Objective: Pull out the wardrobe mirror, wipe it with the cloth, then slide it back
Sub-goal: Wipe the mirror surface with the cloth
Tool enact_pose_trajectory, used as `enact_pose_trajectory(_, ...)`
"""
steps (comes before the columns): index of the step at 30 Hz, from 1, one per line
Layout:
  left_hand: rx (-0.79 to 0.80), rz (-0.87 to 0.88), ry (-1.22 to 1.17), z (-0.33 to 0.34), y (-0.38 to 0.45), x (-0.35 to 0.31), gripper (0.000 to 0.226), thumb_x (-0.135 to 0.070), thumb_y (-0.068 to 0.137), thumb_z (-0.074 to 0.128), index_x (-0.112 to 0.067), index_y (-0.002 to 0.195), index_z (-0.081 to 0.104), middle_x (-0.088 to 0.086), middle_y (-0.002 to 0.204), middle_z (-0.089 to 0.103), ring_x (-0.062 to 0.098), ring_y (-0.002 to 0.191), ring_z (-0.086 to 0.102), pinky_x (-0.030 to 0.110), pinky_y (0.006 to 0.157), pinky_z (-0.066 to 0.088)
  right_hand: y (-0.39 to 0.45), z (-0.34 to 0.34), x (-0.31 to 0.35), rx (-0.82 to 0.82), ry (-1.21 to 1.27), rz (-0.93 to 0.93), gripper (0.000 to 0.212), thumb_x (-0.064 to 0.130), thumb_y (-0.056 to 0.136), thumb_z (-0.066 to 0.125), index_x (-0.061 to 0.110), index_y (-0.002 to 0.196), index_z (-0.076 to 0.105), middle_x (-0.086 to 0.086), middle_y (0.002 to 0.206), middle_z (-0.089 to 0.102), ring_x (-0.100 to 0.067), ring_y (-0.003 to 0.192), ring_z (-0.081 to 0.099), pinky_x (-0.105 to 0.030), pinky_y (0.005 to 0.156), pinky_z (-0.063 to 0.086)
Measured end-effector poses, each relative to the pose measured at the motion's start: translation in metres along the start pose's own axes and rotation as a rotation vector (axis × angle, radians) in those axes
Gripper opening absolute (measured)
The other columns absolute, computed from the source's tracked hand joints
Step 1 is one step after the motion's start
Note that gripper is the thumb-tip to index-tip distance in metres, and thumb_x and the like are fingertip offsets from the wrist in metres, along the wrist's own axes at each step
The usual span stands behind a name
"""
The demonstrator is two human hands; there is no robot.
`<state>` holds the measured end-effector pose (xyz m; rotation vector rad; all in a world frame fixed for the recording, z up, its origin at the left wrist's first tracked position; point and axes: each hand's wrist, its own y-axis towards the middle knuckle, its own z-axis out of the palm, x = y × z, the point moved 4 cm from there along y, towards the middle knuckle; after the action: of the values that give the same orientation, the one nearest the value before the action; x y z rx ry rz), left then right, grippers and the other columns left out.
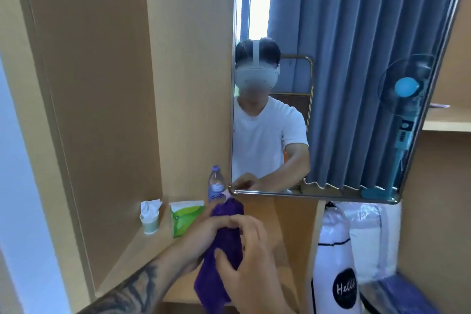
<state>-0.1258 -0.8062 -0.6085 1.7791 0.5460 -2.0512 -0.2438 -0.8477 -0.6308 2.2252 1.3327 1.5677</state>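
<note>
The wardrobe mirror (344,71) stands pulled out in front of me, metal-framed, reflecting a person, a blue curtain and a fan. Below its lower left corner I hold a purple cloth (226,242) bunched between both hands. My left hand (204,234) wraps around the cloth from the left. My right hand (249,257) grips it from the right, fingers curled over the fabric. The cloth hangs down over the wooden shelf and is apart from the glass.
On the wooden shelf (265,211) stand a water bottle (216,185), a green wipes pack (187,216) and a small cup with tissue (150,216). A white bag with a black label (336,262) and plastic-wrapped bedding (369,237) sit lower right. Wardrobe panels rise left.
</note>
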Motion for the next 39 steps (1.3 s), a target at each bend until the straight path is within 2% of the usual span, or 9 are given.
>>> enact_pose_trajectory(5,0.053,-0.062,-0.163,0.018,-0.004,0.014,0.032,-0.001,0.091,0.056,-0.01,0.117,0.071,0.016,0.105,0.075,0.025,0.095,0.072,0.034,0.09,0.052,-0.001,0.007,-0.018,0.022,0.078,0.185,0.085,0.011,0.091,0.075,0.054,0.144,0.026,0.022,0.15,0.035,0.007,0.138,0.035,-0.009,0.11,0.034)
enact_pose_trajectory(9,0.044,0.002,0.03,0.022,-0.001,0.013,0.031,-0.03,0.092,0.073,-0.033,0.123,0.071,0.0,0.111,0.079,0.015,0.105,0.074,0.035,0.095,0.054,0.003,0.0,-0.027,-0.053,0.187,0.237,0.064,0.01,0.096,0.073,0.043,0.146,0.05,0.025,0.137,0.058,0.012,0.126,0.051,-0.001,0.097,0.04)
enact_pose_trajectory(12,-0.097,0.182,0.223,0.011,-0.002,-0.006,0.016,-0.046,0.1,0.066,-0.051,0.115,0.068,-0.022,0.1,0.076,-0.008,0.092,0.071,0.017,0.079,0.051,0.008,-0.013,-0.035,-0.221,0.351,0.328,0.052,0.014,0.093,0.078,0.038,0.136,0.061,0.023,0.122,0.069,0.011,0.11,0.062,-0.005,0.088,0.048)
enact_pose_trajectory(15,-0.255,0.392,0.342,0.002,0.002,-0.04,0.02,-0.056,0.095,0.064,-0.068,0.111,0.06,-0.029,0.1,0.07,-0.015,0.092,0.063,0.017,0.082,0.048,0.016,-0.023,-0.044,-0.326,0.528,0.455,0.046,0.025,0.091,0.081,0.039,0.132,0.063,0.019,0.11,0.074,-0.002,0.098,0.072,-0.028,0.087,0.061)
enact_pose_trajectory(19,-0.226,0.564,0.333,0.003,0.017,-0.084,0.055,-0.046,0.099,0.065,-0.034,0.15,0.05,-0.019,0.115,0.073,-0.005,0.096,0.066,0.017,0.088,0.053,0.027,-0.032,-0.047,-0.411,0.853,0.601,0.044,0.018,0.089,0.082,0.035,0.126,0.065,0.004,0.102,0.079,-0.022,0.083,0.079,-0.035,0.064,0.063)
enact_pose_trajectory(24,-0.205,0.572,0.363,0.003,0.033,-0.103,0.048,-0.018,0.106,0.063,-0.028,0.152,0.053,0.022,0.105,0.07,0.028,0.092,0.065,0.056,0.098,0.057,0.041,-0.051,-0.047,-0.501,1.084,0.702,0.05,0.012,0.091,0.078,0.021,0.137,0.06,-0.022,0.116,0.075,-0.043,0.089,0.073,-0.062,0.08,0.06)
enact_pose_trajectory(30,-0.154,0.553,0.358,-0.001,0.035,-0.102,0.036,-0.013,0.104,0.066,-0.027,0.137,0.062,0.013,0.09,0.06,0.028,0.08,0.056,0.061,0.085,0.058,0.043,-0.03,-0.016,-0.267,1.134,0.745,0.062,0.015,0.085,0.057,-0.012,0.141,0.049,-0.026,0.099,0.055,-0.035,0.075,0.056,-0.045,0.068,0.05)
enact_pose_trajectory(35,-0.166,0.576,0.353,0.002,0.031,-0.104,0.035,-0.009,0.103,0.067,-0.041,0.116,0.061,0.01,0.084,0.057,0.022,0.068,0.054,0.051,0.069,0.057,0.048,0.002,0.016,-0.327,1.086,0.713,0.051,-0.01,0.085,0.059,0.001,0.134,0.053,-0.037,0.105,0.067,-0.04,0.081,0.063,-0.053,0.072,0.052)
enact_pose_trajectory(39,-0.151,0.59,0.335,-0.001,0.032,-0.1,0.031,-0.012,0.102,0.069,-0.033,0.123,0.062,0.017,0.085,0.057,0.02,0.068,0.052,0.056,0.076,0.06,0.03,-0.019,-0.009,-0.415,0.853,0.629,0.05,-0.006,0.085,0.074,0.031,0.116,0.062,-0.001,0.093,0.078,-0.022,0.073,0.076,-0.035,0.062,0.061)
